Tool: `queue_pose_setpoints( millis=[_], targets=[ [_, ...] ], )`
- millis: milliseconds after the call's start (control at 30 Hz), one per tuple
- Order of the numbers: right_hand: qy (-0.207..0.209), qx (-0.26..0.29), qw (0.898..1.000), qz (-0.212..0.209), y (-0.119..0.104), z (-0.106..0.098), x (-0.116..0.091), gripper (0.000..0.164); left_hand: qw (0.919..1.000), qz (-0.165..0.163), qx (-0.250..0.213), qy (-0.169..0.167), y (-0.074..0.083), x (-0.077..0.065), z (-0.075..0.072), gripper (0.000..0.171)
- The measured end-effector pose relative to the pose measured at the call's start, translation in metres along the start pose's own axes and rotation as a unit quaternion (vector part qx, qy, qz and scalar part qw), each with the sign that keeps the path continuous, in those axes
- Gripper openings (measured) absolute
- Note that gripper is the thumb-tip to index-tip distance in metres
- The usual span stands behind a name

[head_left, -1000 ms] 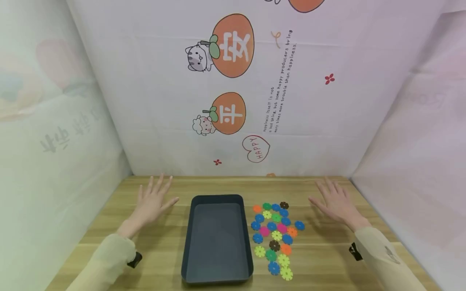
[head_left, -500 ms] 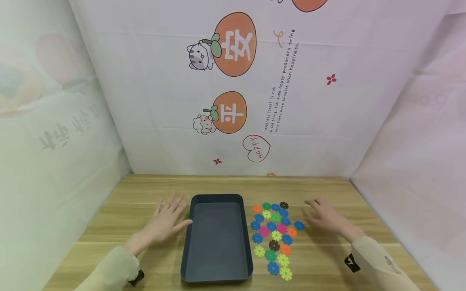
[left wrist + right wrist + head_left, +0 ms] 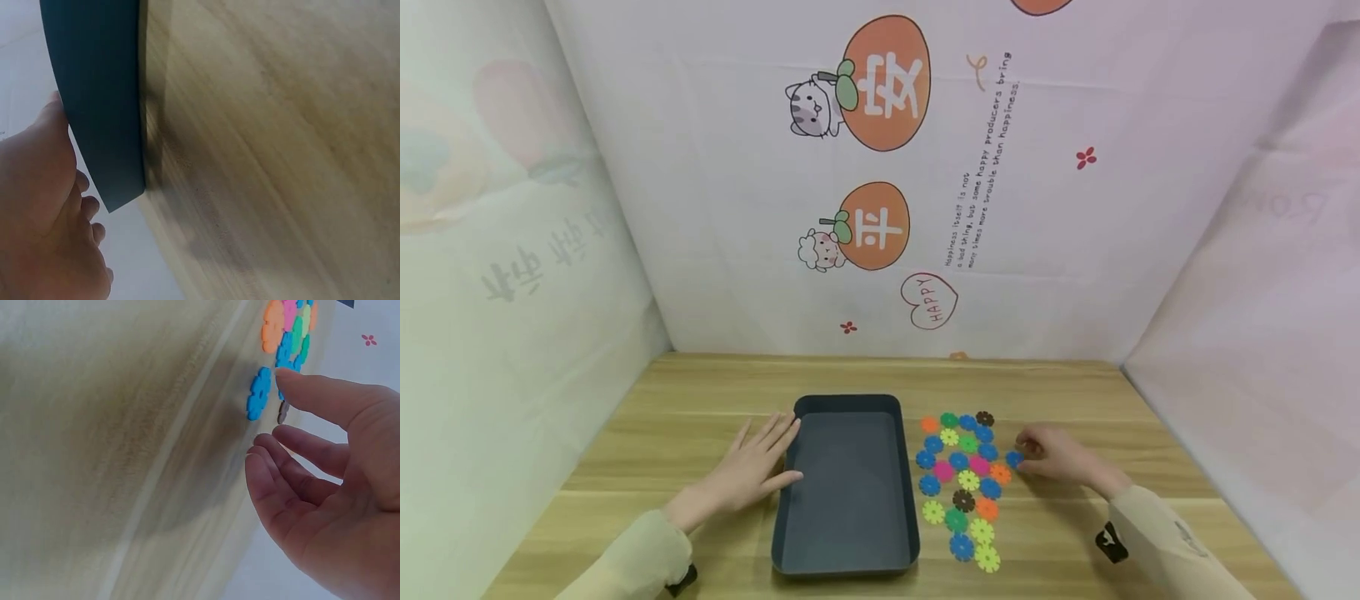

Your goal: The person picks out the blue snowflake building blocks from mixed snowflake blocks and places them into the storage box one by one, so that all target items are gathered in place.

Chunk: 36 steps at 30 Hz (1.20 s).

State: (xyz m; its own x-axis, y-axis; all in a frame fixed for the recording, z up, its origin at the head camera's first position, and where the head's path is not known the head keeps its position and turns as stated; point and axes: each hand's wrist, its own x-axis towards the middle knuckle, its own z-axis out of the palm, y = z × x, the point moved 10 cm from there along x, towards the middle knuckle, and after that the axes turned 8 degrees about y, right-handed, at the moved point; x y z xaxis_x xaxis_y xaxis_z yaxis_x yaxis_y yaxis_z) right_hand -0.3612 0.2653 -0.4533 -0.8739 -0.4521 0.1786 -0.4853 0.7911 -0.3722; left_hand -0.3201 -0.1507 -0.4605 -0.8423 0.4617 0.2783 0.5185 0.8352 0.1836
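A dark grey rectangular tray (image 3: 847, 492) lies on the table, and my left hand (image 3: 748, 471) rests at its left rim with the fingers spread and fairly straight. The left wrist view has the tray's outer wall (image 3: 100, 100) beside that hand (image 3: 44, 206). Right of the tray, several flower-shaped plastic discs in blue, green, yellow, orange, pink and brown lie flat. My right hand (image 3: 1060, 457) is at the rightmost blue disc (image 3: 1014, 460), thumb and fingers bent and apart. In the right wrist view this blue disc (image 3: 259, 394) lies on the wood, just beyond the thumb tip of the hand (image 3: 337, 469).
The wood-grain table (image 3: 715, 383) meets a printed white cloth backdrop (image 3: 737, 250) at the back. Cloth walls also rise at the left (image 3: 512, 375) and right (image 3: 1262, 333). An orange disc (image 3: 1000, 474) lies just left of the rightmost blue one.
My left hand has come right and nearer to me, onto the tray's rim. My right hand has moved left to the rightmost blue disc, its fingers bending.
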Motion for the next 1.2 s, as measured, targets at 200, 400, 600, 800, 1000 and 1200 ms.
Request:
queue_pose_setpoints(
  millis=[200,400,600,800,1000,1200],
  targets=[
    [0.002,0.006,1.0,-0.004,0.002,0.004,0.002,0.031,0.9998,-0.001,-0.005,-0.021,-0.001,-0.001,0.002,0.082],
    [0.0,0.017,1.0,0.02,0.005,0.004,0.006,0.025,0.9998,0.0,0.003,-0.019,-0.002,0.001,0.002,0.081],
    [-0.002,0.025,0.998,0.055,0.011,0.007,0.006,0.022,0.9998,0.002,0.012,-0.017,-0.003,0.0,0.003,0.081],
    [-0.003,0.04,0.997,0.066,0.01,0.011,0.007,0.026,0.9998,-0.001,0.018,-0.009,-0.005,-0.004,0.005,0.079],
    [0.007,0.046,0.997,0.055,0.007,0.009,0.008,0.025,0.9999,0.0,0.016,-0.001,-0.004,-0.002,0.004,0.078],
    [0.015,0.054,0.997,0.045,0.006,0.005,0.008,0.021,0.9999,0.003,0.014,0.0,-0.003,0.0,0.003,0.078]
  ],
)
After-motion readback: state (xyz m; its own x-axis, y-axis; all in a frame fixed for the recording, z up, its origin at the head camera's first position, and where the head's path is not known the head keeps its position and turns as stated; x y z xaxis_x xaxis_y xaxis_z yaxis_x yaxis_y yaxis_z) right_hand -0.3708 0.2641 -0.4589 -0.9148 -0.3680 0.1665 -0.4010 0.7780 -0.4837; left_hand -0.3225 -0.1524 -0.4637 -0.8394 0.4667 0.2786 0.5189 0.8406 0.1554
